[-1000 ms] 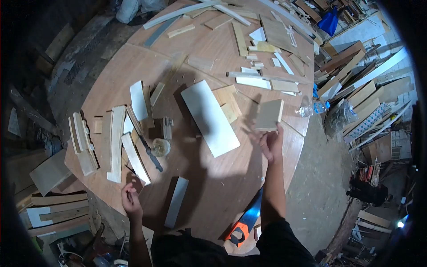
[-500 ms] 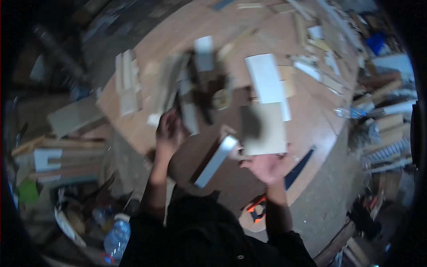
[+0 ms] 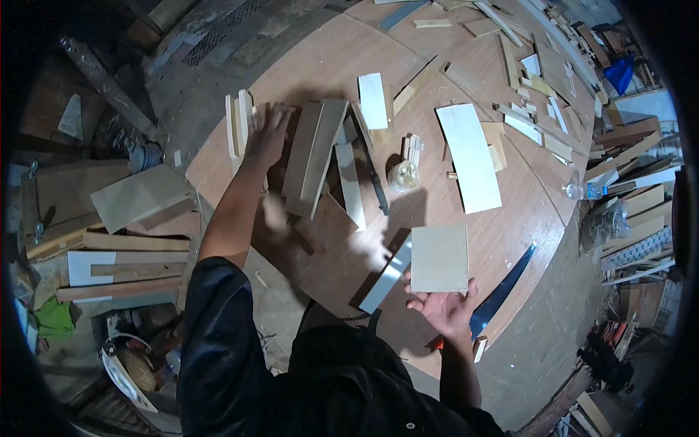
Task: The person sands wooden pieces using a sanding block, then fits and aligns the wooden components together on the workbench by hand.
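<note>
1. There's the tabletop [image 3: 520, 211], spreading beyond both sets of fingers, its far end cut off. Work looks partway: one piece is in hand, the others lie about unheld.
2. Long boards [image 3: 309, 160] sit just right of the left fingers; whether they're joined, I can't tell.
3. A white board [image 3: 470, 156] lies beyond the right fingers, nobody touching it.
4. Now the saw [image 3: 502, 295], just right of the right fingers, idle, its handle mostly hidden behind the forearm.
5. And the square block [image 3: 440, 256]! The right hand [image 3: 448, 309] has it, fingers underneath, thumb at its edge; its underside is out of sight.
6. Upright-looking strips [image 3: 240, 124] beside the left hand [image 3: 269, 135], whose fingers stretch wide, nothing seen in them; contact is unclear.
7. A small cup [image 3: 403, 175] stands between the two hands' fingers, farther out, contents hard to make out.
</note>
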